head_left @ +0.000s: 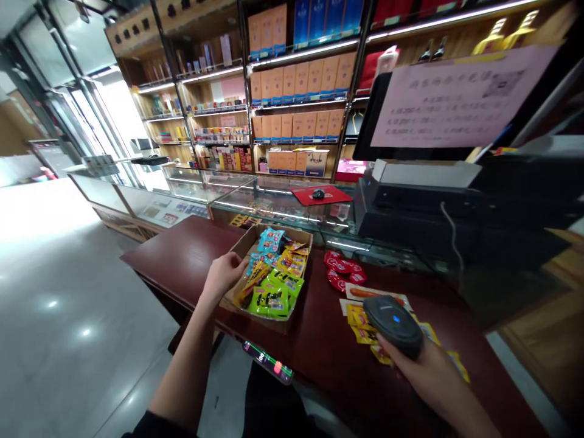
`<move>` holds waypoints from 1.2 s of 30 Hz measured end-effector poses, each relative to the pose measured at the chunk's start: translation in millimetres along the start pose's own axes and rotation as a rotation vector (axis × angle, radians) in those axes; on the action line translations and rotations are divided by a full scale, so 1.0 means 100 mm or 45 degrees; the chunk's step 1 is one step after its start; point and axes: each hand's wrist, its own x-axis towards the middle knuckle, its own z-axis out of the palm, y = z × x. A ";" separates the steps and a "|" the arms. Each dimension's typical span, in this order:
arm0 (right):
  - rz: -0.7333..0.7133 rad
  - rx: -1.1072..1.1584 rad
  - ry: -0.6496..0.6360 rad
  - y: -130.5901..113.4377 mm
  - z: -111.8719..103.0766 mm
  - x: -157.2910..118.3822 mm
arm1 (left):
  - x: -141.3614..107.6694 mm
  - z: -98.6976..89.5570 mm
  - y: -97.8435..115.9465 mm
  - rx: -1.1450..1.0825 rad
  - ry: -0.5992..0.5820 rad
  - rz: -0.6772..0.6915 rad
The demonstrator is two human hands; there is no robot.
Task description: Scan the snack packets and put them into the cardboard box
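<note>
My left hand (223,275) is closed at the left wall of a shallow cardboard box (241,246), its fingers curled over the rim. Inside the box lie blue snack packets (271,239), yellow packets (292,263) and bright green packets (270,300). In my right hand (424,365) is a dark handheld barcode scanner (395,325), its head above the table. Below and around the scanner are yellow packets (358,316) and a sausage in a clear wrapper (365,292). Red packets (343,269) lie just beyond them. The scanner hides part of the yellow packets.
The dark red table (182,246) meets a glass display counter (274,188), where a mouse (318,193) sits on a red mat. A monitor with a pink paper sign (447,100) stands at the right. Near the table's front edge is a phone (268,362).
</note>
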 end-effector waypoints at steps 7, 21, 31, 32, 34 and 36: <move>0.027 0.051 0.049 0.25 -0.20 -0.16 | -0.25 0.36 0.93 -0.210 -0.091 0.230; 0.193 0.102 0.339 0.85 -0.62 -0.71 | -0.90 1.96 1.98 -0.095 -0.534 0.626; 0.213 0.113 0.311 0.78 -0.58 -0.75 | -0.98 2.16 1.77 0.172 -0.438 0.737; 0.217 0.110 0.304 0.77 -0.58 -0.74 | -0.98 2.17 1.76 0.170 -0.447 0.741; 0.227 0.104 0.285 0.75 -0.57 -0.73 | -0.98 2.20 1.75 0.149 -0.466 0.751; 0.234 0.104 0.271 0.74 -0.57 -0.71 | -0.98 2.21 1.74 0.116 -0.478 0.789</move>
